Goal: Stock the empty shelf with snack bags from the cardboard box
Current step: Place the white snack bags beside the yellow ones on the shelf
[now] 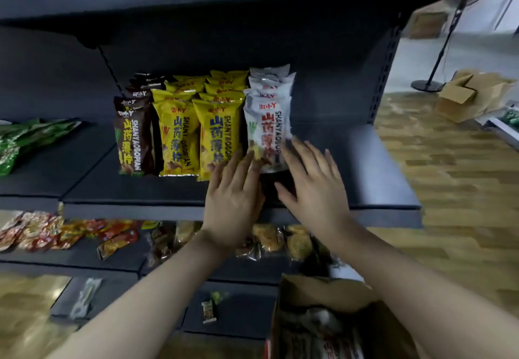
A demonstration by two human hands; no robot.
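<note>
**Two hands steadying the front white snack bag on the shelf**

A dark metal shelf (351, 162) fills the view. Standing on its middle are four rows of upright snack bags: brown at the left, two yellow rows, and a white row at the right. Near you, low and to the right, sits the open cardboard box (337, 319) with more packets inside.

Your left hand (234, 204) and right hand (314, 187) flank the front white bag (266, 131), fingers straight and spread, fingertips touching its lower edges; neither hand pinches it.

The bag looks light, air-puffed and slick, its contents probably brittle. Hold such bags gently by both side edges near the base, without squeezing the middle, so they stand without toppling.
</note>
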